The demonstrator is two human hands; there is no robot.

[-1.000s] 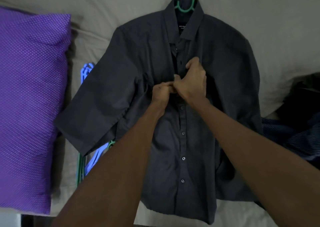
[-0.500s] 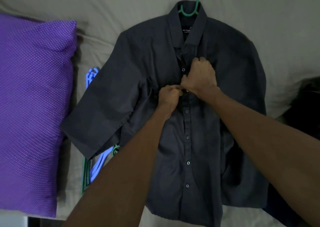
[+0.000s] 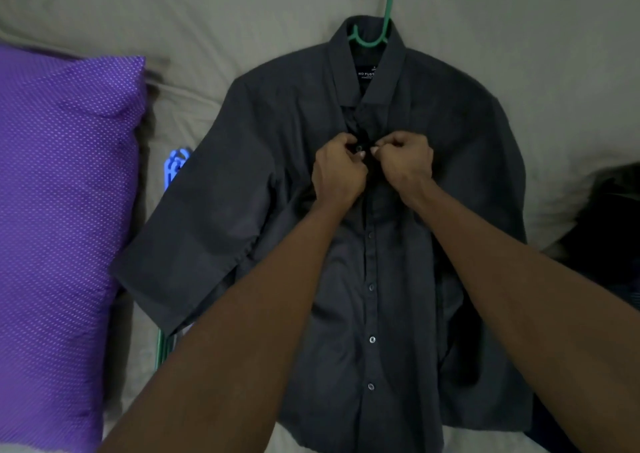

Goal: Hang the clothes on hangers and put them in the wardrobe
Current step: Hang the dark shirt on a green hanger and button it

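Observation:
A dark grey button-up shirt (image 3: 284, 161) lies flat on the bed, face up, collar at the top. A green hanger (image 3: 379, 5) sits inside it, its hook sticking out above the collar. My left hand (image 3: 337, 170) pinches the shirt's left front edge at an upper button below the collar. My right hand (image 3: 405, 163) pinches the opposite edge of the placket right beside it. The lower buttons down the front are fastened.
A purple dotted pillow (image 3: 59, 238) lies along the left. Blue hangers (image 3: 175, 165) and green hangers (image 3: 162, 345) poke out from under the shirt's left sleeve. Dark clothes (image 3: 602, 231) are piled at the right edge. The bedsheet (image 3: 207, 19) is beige.
Both hands have moved up the placket from a mid-chest button to a button nearer the collar, and now sit side by side. The view has shifted so the hanger hook shows fully.

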